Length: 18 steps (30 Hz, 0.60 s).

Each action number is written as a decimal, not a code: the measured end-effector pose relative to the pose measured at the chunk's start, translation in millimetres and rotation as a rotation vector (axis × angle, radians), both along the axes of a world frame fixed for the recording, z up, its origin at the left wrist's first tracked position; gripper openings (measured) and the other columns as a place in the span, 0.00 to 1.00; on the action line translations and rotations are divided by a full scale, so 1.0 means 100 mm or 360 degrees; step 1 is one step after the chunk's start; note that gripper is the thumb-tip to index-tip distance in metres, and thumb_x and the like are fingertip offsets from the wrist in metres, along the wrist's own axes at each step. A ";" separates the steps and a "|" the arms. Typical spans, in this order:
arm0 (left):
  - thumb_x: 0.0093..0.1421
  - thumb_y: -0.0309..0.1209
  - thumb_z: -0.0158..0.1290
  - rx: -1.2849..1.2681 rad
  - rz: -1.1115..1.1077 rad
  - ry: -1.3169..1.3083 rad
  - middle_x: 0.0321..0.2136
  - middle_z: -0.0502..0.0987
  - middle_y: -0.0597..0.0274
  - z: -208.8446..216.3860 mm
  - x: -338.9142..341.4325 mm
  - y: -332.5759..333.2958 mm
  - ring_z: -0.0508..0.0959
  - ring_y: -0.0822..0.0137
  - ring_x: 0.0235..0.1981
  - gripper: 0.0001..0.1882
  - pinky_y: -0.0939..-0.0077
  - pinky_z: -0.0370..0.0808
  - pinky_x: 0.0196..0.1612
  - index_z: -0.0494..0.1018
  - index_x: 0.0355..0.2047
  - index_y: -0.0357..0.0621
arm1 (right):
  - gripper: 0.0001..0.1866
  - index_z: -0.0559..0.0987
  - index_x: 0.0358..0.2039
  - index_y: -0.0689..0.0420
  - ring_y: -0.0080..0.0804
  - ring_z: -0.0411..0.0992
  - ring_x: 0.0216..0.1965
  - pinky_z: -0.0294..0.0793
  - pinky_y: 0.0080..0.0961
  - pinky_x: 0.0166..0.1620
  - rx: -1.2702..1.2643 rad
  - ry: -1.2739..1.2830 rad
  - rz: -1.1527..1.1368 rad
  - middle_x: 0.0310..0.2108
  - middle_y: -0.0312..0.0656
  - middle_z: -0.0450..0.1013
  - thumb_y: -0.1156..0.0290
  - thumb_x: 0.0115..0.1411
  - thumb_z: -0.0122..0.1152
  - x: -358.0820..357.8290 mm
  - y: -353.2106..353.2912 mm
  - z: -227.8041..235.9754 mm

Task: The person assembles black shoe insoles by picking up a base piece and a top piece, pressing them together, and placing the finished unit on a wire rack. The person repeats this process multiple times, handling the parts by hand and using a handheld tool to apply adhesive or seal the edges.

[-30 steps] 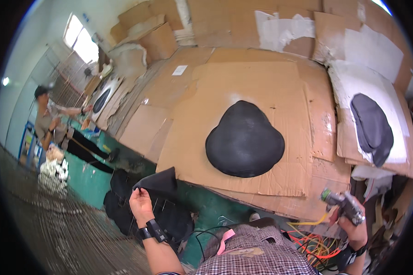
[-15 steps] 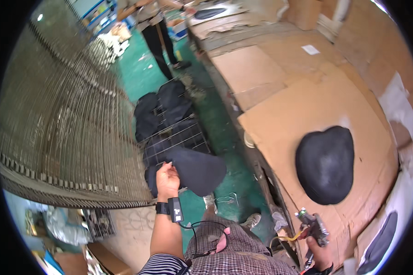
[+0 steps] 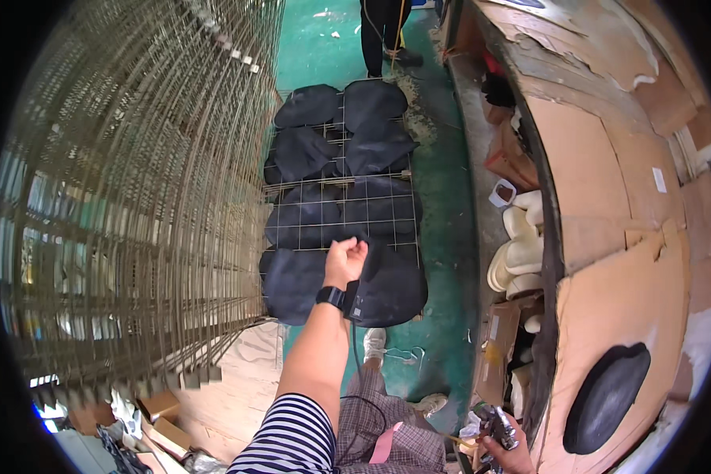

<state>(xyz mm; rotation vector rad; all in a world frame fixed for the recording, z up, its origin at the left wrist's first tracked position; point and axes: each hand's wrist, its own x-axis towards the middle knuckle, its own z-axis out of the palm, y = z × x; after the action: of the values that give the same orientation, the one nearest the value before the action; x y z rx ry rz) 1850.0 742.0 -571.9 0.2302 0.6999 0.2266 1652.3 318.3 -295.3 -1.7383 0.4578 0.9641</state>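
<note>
My left hand [image 3: 347, 261] reaches over a low wire rack, its fingers closed at the upper edge of a black rounded sheet [image 3: 391, 292]. That sheet lies at the rack's near right corner, beside another black rounded sheet [image 3: 300, 288]. Several similar dark sheets lie in rows farther along the rack, some beneath its wire grid [image 3: 378, 220]. Low at the right, my right hand [image 3: 512, 457] is wrapped round a metal spray gun [image 3: 499, 429] with a thin hose. A black, smooth, rounded piece [image 3: 608, 399] rests on the cardboard-covered table [image 3: 608, 316], right of the spray gun.
Tall stacked wire racks [image 3: 158, 174] stand close on the left. Under the table, a shelf holds pale moulded forms [image 3: 520, 241] and boxes. Beyond the low rack, another person's legs [image 3: 383, 39] stand on the green floor. Cardboard boxes [image 3: 162, 419] lie at the lower left.
The sheet in my left hand has gone from hanging in the air to lying on the rack. My view has swung left, and the spray gun has dropped lower beside the table.
</note>
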 end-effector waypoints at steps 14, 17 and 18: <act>0.55 0.17 0.50 0.0658 0.0341 0.0322 0.43 0.71 0.62 -1.12 -0.06 1.63 0.75 0.63 0.37 0.33 0.64 0.75 0.41 0.56 0.59 0.57 | 0.32 0.63 0.59 0.58 0.29 0.68 0.48 0.69 0.26 0.51 -0.0058 0.0136 0.0144 0.49 0.40 0.70 0.75 0.55 0.64 0.93 0.81 -0.79; 0.57 0.20 0.51 0.0448 0.0253 0.0929 0.49 0.66 0.57 -1.60 -0.52 1.53 0.74 0.57 0.40 0.43 0.57 0.74 0.42 0.41 0.65 0.62 | 0.31 0.64 0.58 0.60 0.28 0.69 0.47 0.70 0.25 0.50 -0.0141 -0.0002 0.0338 0.47 0.40 0.71 0.74 0.55 0.65 0.83 0.62 -1.09; 0.57 0.22 0.52 0.0416 0.0170 0.1103 0.51 0.63 0.55 -1.73 -0.68 1.48 0.73 0.55 0.41 0.46 0.54 0.73 0.42 0.36 0.66 0.64 | 0.31 0.64 0.58 0.60 0.28 0.69 0.47 0.70 0.25 0.50 -0.0140 0.0024 0.0339 0.47 0.40 0.71 0.75 0.55 0.64 0.85 0.65 -1.06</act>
<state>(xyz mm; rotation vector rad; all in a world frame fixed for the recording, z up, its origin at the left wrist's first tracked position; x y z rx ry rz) 1782.3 889.7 -745.3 0.5346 1.3736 0.3455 1737.2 382.8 -401.0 -1.8881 0.3334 1.1226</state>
